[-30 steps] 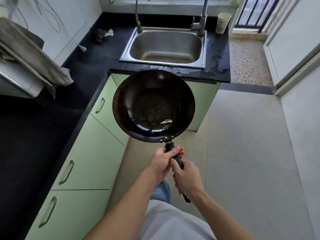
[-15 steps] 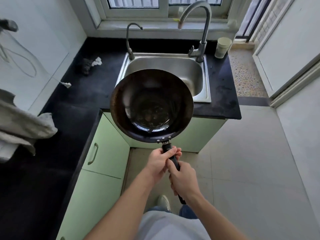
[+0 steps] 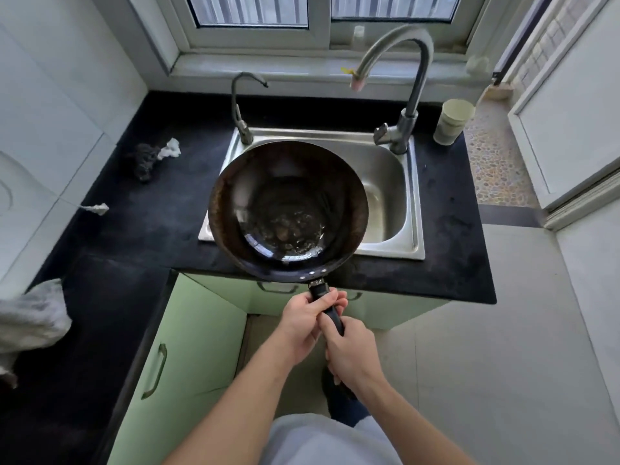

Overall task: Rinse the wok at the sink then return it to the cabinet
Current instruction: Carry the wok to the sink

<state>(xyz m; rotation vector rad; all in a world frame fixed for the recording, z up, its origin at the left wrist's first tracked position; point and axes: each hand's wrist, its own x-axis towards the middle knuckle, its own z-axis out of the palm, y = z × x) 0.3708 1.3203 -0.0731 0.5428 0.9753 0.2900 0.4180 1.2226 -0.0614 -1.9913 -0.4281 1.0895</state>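
Observation:
A dark round wok [image 3: 288, 213] with brown residue and a little liquid in its bottom hangs level over the left part of the steel sink [image 3: 389, 196] and its front rim. Its black handle points back at me. My left hand [image 3: 302, 322] grips the handle close to the bowl. My right hand [image 3: 352, 355] grips it just behind, nearer my body. The tall curved faucet [image 3: 407, 95] rises at the sink's back right, its spout above and right of the wok. A thin second tap [image 3: 240, 109] stands at the back left.
A black countertop [image 3: 446, 229] runs around the sink and down the left side. A pale cup [image 3: 453, 120] stands right of the faucet. A dark scrubber with a white scrap [image 3: 151, 157] lies left of the sink. Green cabinet doors [image 3: 188, 350] sit below. A grey cloth [image 3: 33, 317] hangs at left.
I have stepped toward the sink with the wok held in both hands. The wok went from in front of the counter edge to over the sink basin.

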